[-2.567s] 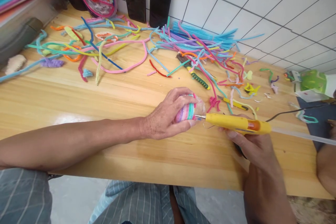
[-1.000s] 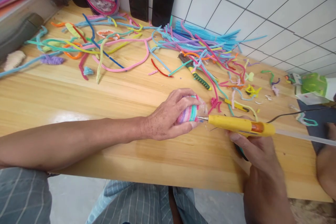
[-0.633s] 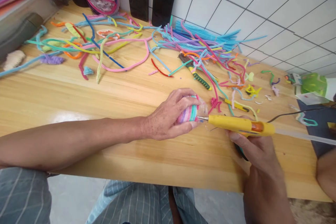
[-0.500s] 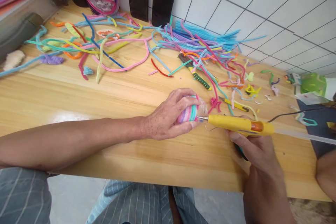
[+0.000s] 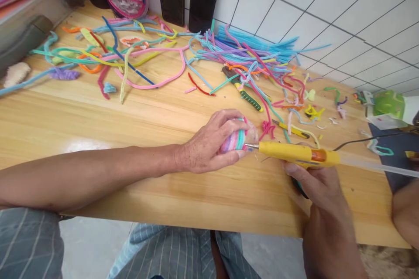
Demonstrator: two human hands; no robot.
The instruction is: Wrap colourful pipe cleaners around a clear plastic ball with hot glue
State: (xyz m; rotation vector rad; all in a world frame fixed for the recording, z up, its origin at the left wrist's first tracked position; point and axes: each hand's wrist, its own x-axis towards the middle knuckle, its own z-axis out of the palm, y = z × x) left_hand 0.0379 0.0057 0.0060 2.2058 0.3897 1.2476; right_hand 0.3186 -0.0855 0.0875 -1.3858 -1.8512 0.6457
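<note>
My left hand (image 5: 212,141) is closed over a rounded piece wrapped in striped pipe cleaners (image 5: 241,139), in pink, purple and teal, with a clear part showing at its right end. In my right hand (image 5: 322,183) is a yellow glue gun (image 5: 288,151), gripped from below. Its metal nozzle touches or nearly touches the right end of the striped piece; I cannot tell which. A clear glue stick (image 5: 376,165) sticks out of the gun's back. My right fingers are partly hidden behind the gun.
Loose pipe cleaners (image 5: 242,52) lie across the back of the wooden table (image 5: 131,122). Among them are pliers (image 5: 250,99) and a yellow craft knife (image 5: 294,130). A black cord (image 5: 360,138) runs at the right. Another person's arm (image 5: 406,211) rests at the right edge.
Almost nothing differs. The view has shifted very slightly, and both hands keep their hold on the striped piece and the glue gun.
</note>
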